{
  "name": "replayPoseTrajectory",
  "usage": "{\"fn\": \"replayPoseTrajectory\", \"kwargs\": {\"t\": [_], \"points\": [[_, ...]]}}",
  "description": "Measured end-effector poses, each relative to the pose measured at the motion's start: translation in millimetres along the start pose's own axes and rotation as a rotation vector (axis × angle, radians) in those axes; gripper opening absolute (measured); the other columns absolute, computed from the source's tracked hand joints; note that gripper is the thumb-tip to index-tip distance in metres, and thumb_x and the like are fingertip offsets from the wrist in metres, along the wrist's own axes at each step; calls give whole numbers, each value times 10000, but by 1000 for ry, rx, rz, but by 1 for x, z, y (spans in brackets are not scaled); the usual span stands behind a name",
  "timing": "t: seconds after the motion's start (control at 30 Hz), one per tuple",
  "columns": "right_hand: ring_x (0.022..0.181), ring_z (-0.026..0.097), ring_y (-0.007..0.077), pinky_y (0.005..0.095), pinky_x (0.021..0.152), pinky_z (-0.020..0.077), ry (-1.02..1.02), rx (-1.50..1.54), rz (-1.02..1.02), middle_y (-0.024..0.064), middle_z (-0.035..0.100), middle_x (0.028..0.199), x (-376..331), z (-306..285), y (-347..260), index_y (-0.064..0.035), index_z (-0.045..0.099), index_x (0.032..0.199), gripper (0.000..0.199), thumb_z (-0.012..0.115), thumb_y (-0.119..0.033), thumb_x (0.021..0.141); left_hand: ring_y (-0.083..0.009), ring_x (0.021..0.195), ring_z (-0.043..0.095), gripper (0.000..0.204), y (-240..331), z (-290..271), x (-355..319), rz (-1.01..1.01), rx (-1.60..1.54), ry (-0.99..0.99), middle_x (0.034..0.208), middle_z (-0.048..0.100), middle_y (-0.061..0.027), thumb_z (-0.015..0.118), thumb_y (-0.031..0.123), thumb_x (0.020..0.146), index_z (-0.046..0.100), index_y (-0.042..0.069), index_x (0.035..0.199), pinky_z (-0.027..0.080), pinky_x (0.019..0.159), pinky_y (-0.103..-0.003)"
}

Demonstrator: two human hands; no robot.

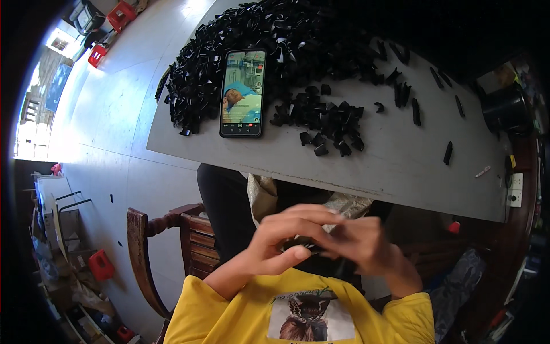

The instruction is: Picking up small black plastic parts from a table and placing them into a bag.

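Note:
My left hand (283, 232) and my right hand (368, 243) meet above my lap, in front of the table's near edge. The left fingers are bent and reach across to the right hand, with the thumb held below them. A dark gap shows between the hands, and I cannot make out whether a small piece is in it. Motion smears the right hand, and its fingertips are hidden. Beyond the hands, a small group of curved black plastic pieces (338, 123) lies on the grey table (395, 178). Behind it rises a large heap of similar black pieces (197, 69).
A phone (242, 94) with a lit screen lies against the heap. Longer black pieces (416, 112) are scattered on the right, near a small pinkish stick (482, 171). A wooden chair (140, 246) stands left of me. Shiny beige bag material (262, 198) hangs under the table edge.

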State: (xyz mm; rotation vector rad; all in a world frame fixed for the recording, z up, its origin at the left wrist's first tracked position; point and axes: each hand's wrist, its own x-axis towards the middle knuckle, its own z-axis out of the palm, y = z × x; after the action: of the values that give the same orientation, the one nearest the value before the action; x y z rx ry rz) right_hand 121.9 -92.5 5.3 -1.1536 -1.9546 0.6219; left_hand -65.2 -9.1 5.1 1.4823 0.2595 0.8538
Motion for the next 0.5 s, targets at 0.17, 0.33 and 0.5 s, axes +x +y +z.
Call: {"fn": "replayPoseTrajectory", "kwargs": {"t": [0.17, 0.33, 0.5], "points": [[618, 645, 232, 344, 482, 511, 16, -58, -142, 63, 636, 768, -8, 18, -4, -53, 647, 1007, 266, 707, -123, 758, -368, 942, 666, 496, -7, 22, 6, -29, -249, -92, 916, 700, -219, 407, 291, 1014, 683, -56, 791, 513, 868, -431], [718, 646, 301, 369, 587, 519, -12, -134, 87, 95, 615, 803, -10, 6, 2, -40, 608, 970, 332, 697, -41, 651, -340, 1069, 579, 560, -30, 20, 21, -23, 4, -74, 1152, 605, -227, 298, 413, 1021, 635, -35, 1001, 424, 944, -395], [732, 609, 322, 359, 646, 467, 254, -359, 477, 134, 574, 768, -20, -57, 57, -12, 538, 847, 252, 694, 12, 650, -336, 954, 567, 290, -52, 6, 49, 24, 963, 194, 1053, 574, -151, 613, -70, 756, 622, 20, 1031, 469, 806, -384]]}}
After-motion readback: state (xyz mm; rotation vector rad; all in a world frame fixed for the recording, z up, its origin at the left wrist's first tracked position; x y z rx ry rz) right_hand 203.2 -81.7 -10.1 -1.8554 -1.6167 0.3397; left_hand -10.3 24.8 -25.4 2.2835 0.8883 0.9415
